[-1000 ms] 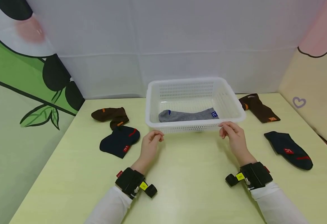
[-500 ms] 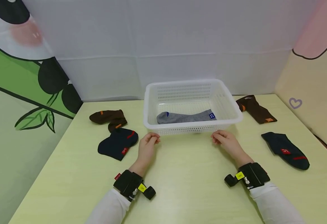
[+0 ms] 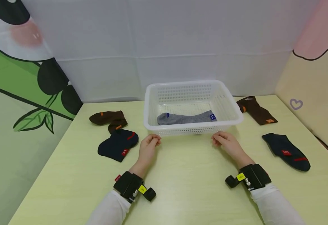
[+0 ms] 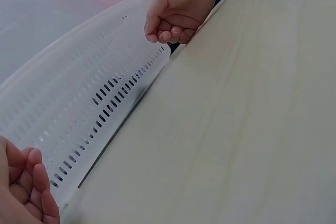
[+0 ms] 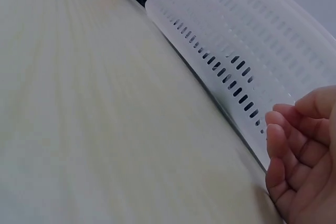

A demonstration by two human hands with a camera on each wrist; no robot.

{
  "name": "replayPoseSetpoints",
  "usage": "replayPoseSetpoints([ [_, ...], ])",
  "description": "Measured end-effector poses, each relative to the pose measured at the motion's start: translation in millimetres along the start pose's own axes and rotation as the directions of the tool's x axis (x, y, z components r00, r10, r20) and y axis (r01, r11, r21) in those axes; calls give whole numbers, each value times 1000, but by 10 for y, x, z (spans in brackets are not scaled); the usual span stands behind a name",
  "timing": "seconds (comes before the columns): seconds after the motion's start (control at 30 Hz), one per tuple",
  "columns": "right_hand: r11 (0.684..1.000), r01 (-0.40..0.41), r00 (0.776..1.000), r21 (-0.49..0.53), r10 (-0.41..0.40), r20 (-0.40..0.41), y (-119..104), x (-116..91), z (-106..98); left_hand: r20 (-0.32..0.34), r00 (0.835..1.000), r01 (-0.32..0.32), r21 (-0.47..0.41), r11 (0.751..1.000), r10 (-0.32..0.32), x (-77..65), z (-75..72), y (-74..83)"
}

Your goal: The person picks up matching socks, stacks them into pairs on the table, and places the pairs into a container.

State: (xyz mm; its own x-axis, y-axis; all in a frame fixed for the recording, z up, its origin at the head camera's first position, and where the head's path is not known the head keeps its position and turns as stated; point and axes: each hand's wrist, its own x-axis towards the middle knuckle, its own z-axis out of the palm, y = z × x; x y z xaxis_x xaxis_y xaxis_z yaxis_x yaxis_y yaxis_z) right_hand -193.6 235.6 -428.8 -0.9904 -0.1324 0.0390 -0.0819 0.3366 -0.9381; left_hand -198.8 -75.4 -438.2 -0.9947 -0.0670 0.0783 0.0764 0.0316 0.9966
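Note:
A white perforated plastic basket [image 3: 193, 128] stands at the back of the table, with a grey sock [image 3: 185, 119] lying inside along its near wall. Just in front of the basket's near left corner is my left hand [image 3: 148, 147], its fingers loosely curled and holding nothing. My right hand [image 3: 228, 144] sits likewise before the near right part, fingers loosely bent around nothing. In the wrist views, the curled left fingers [image 4: 38, 182] and right fingers [image 5: 278, 145] show beside the slotted wall.
On the left lie a brown sock [image 3: 107, 118] and a dark navy sock [image 3: 118, 145] with red marks. On the right are another brown sock [image 3: 258, 111] and another navy sock [image 3: 289, 153]. A white cloth wall [image 3: 181, 40] rises behind the table [image 3: 186, 187].
My right hand has shifted slightly left from the basket's near right corner. The head view has shifted a little; basket and socks otherwise keep their places.

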Motion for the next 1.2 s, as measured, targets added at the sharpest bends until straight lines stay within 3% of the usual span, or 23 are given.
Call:
replayPoseSetpoints([
  [0.13, 1000, -16, 1000, -16, 16, -12, -19, 1, -100, 9, 1000, 10, -1, 1000, -10, -3, 3, -2],
  [0.27, 988, -45, 998, -146, 39, -40, -52, -14, -285, 17, 1000, 18, 5, 1000, -18, -26, 4, 7],
  [0.43, 923, -100, 992, -372, 62, -114, -110, -62, -534, 11, 1000, 12, 27, 1000, -12, -48, 0, -9],
  [0.6, 860, -149, 974, -488, 44, -222, -113, -135, -758, 13, 1000, 6, 27, 1000, -6, -51, -3, -26],
  [0.8, 767, -290, 915, -572, 46, -402, -48, -208, -1003, 24, 1000, 2, 27, 1000, -3, -54, 0, -23],
  [0.9, 742, -366, 881, -562, 81, -466, -35, -263, -1111, 26, 1000, -3, 25, 1000, 3, -50, 0, -21],
  [1.03, 723, -474, 841, -502, 205, -500, -24, -356, -1238, 30, 1000, -10, 32, 999, 9, -48, 0, -12],
  [1.2, 680, -578, 805, -451, 387, -449, 41, -423, -1331, 32, 999, -13, 41, 999, 12, -48, -1, 2],
])
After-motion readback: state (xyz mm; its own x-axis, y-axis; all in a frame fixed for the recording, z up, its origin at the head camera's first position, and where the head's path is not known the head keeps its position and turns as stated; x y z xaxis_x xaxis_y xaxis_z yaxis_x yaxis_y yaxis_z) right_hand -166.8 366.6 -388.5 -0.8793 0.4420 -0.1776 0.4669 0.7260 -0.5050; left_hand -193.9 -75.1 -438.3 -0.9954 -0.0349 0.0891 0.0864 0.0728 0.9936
